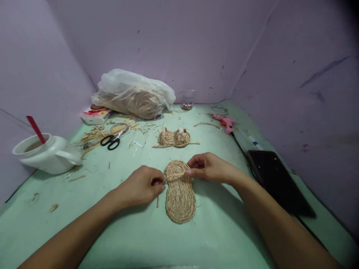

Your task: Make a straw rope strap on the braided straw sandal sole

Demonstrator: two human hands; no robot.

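A coiled straw-rope sole (181,201) shaped like a slipper lies on the green table, with a braided cord (177,175) across its upper part. My left hand (144,185) is at the sole's left edge, fingers pinched on the cord's end, from which a short piece hangs down. My right hand (207,167) is at the upper right edge, its thumb and fingers closed on the cord's other side. Behind them sits a small woven slipper piece (174,137) with a pearly decoration on top.
Black-handled scissors (114,139) and straw scraps lie left, near a white pitcher (56,158). A plastic bag (134,93) and a bead cup (187,101) stand at the back. Right are a pink glue gun (226,122) and a dark tablet-like object (277,179).
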